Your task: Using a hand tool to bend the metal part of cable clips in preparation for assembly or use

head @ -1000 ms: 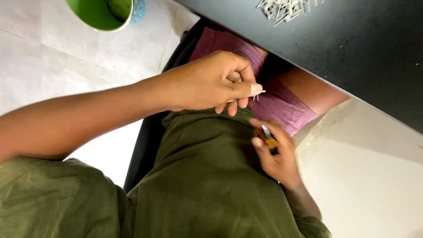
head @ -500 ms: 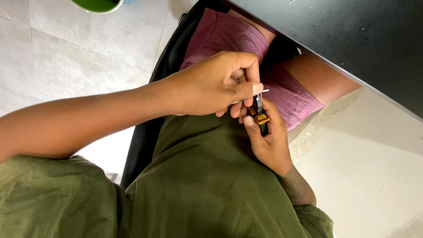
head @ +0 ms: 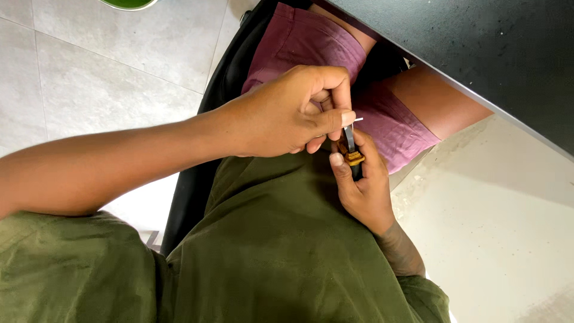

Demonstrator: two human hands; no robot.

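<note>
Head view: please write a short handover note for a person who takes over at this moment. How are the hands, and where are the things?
Left hand: fingers pinched shut on a thin pale pin, its tip just showing at the thumb.
Right hand: closed around a small tool with a metal blade and a yellow-brown collar, held upright over the lap.
The pin tip sits right beside the top of the blade; whether they touch cannot be told.
Nearby: dark table edge above the knees, green bowl on the tiled floor.
Done or left: not readable from this view.
</note>
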